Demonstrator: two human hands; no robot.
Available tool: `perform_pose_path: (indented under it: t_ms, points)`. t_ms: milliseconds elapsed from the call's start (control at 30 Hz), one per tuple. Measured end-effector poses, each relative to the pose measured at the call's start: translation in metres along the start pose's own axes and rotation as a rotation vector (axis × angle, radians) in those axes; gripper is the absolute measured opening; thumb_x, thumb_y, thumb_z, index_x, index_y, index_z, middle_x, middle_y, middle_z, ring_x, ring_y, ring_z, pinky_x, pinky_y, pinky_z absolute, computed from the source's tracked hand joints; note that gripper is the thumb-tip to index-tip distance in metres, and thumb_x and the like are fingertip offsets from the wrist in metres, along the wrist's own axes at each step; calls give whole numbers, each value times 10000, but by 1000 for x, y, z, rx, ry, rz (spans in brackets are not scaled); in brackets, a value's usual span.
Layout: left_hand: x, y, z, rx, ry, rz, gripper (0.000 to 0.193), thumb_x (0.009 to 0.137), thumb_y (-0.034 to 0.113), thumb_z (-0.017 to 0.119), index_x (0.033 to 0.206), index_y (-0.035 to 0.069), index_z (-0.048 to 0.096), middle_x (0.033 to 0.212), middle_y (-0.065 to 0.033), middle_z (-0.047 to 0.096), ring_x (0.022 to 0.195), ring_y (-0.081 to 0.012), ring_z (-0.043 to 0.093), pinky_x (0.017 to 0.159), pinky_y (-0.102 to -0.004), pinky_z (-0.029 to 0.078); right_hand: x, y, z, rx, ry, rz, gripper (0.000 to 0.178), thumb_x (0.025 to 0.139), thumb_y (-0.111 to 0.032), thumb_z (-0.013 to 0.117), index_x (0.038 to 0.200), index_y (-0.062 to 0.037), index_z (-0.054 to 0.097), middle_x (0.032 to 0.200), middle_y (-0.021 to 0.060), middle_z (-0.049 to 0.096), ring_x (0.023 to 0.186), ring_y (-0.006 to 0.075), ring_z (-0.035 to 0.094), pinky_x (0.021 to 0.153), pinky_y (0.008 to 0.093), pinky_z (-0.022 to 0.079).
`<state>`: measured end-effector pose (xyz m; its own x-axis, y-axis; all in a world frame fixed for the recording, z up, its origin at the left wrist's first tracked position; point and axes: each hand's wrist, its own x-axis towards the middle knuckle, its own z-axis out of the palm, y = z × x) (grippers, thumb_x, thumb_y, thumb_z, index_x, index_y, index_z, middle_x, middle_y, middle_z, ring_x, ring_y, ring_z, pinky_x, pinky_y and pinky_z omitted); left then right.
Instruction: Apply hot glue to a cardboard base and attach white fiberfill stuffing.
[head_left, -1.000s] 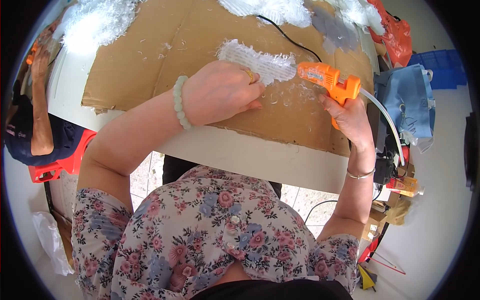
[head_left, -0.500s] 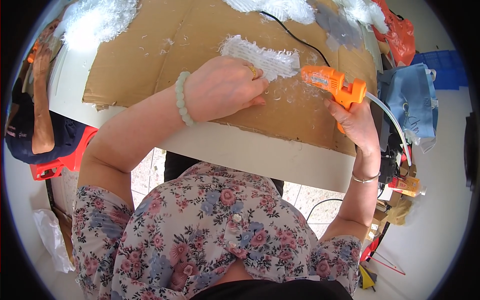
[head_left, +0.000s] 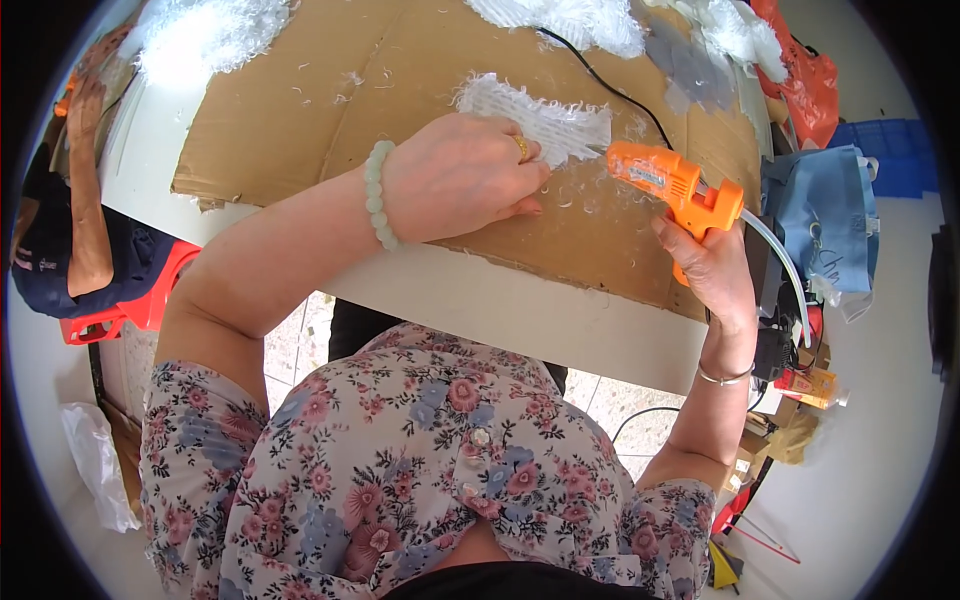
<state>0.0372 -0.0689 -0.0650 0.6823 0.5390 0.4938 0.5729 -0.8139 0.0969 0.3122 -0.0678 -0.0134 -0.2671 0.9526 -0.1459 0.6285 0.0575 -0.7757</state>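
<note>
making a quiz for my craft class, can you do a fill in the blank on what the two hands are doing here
1. The right hand grips a glue gun whose colour is ____.
2. The left hand presses on a white fluffy strip lying on a sheet of brown ____.
3. On the left wrist sits a bracelet of pale green ____.
4. The glue gun's nozzle points at the ____ strip.

Missing words: orange; cardboard; beads; white
</note>
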Motion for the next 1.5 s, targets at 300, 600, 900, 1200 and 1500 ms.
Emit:
perform_pose_path:
  t_ms: [300,600,900,1200,1500]
  points:
    - [0,-2,1,-4,9,12,250,713,253,671,779,23,601,747,-54,595,759,-199,585,611,-306,498,3,1,-5,104,70,3,142,767,-76,660,842,-24,551,705,-34,510,624,46,444,560,199,361]
    - [-4,-2,2,9,7,4,249,715,250,667,799,21,613,802,-58,623,775,-200,578,617,-298,502,6,8,1,-66,15,-26,145,758,-65,657,851,-4,563,699,-22,525,624,60,454,567,214,376]
    - [-2,-3,0,-5,-8,1,270,714,266,669,795,13,622,734,-45,612,778,-189,559,600,-299,503,9,8,2,-59,-11,24,145,762,-69,653,859,-11,561,712,-26,527,634,57,455,577,212,377]
    - [-5,-5,1,-2,-1,23,288,724,275,662,805,2,621,651,-61,596,750,-193,560,587,-300,496,13,13,3,-5,78,-64,143,772,-70,639,867,-23,543,705,-37,502,632,46,437,564,206,361]
    - [-4,-5,0,-4,-13,6,284,732,280,660,796,7,618,599,-55,568,729,-188,555,579,-304,486,10,4,4,-119,-33,-6,146,762,-82,652,837,-19,544,692,-35,498,611,55,427,546,212,358]
